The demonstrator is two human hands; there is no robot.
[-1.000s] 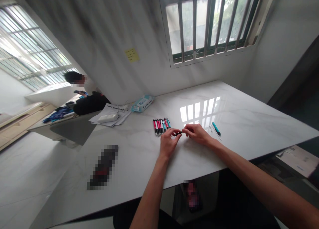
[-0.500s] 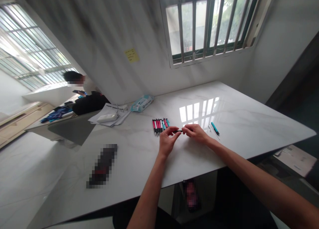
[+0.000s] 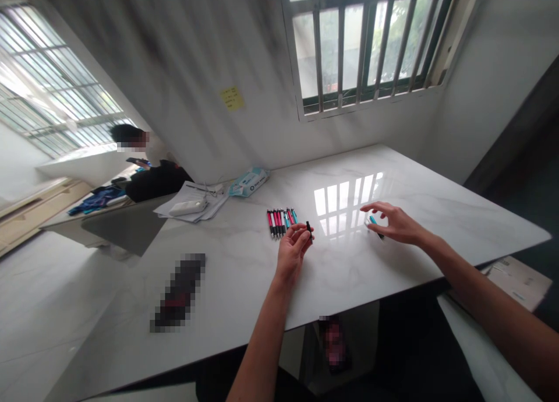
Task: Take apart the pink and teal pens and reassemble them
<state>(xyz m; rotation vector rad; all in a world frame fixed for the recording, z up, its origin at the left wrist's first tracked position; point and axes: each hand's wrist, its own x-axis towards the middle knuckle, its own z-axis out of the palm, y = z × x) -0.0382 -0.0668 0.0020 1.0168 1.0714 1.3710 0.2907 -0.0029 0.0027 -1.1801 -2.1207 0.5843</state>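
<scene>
My left hand pinches a small black pen part upright between thumb and fingers, just in front of the row of pens. Those red, white and teal pens lie side by side on the white marbled table. To the right, my right hand hovers with its fingers apart and nothing in them. Below and behind its fingers lies a teal pen barrel, partly covered by the hand. The thin white pieces beside the barrel are mostly hidden now.
A pack of wipes rests near the wall, beside papers with a white power strip on them. A blurred-out dark object lies at the table's left. Another person sits beyond, holding a phone.
My right hand has let go of the black part and moved right, opening over the teal barrel. My left hand keeps the part, which has turned from level to upright.
</scene>
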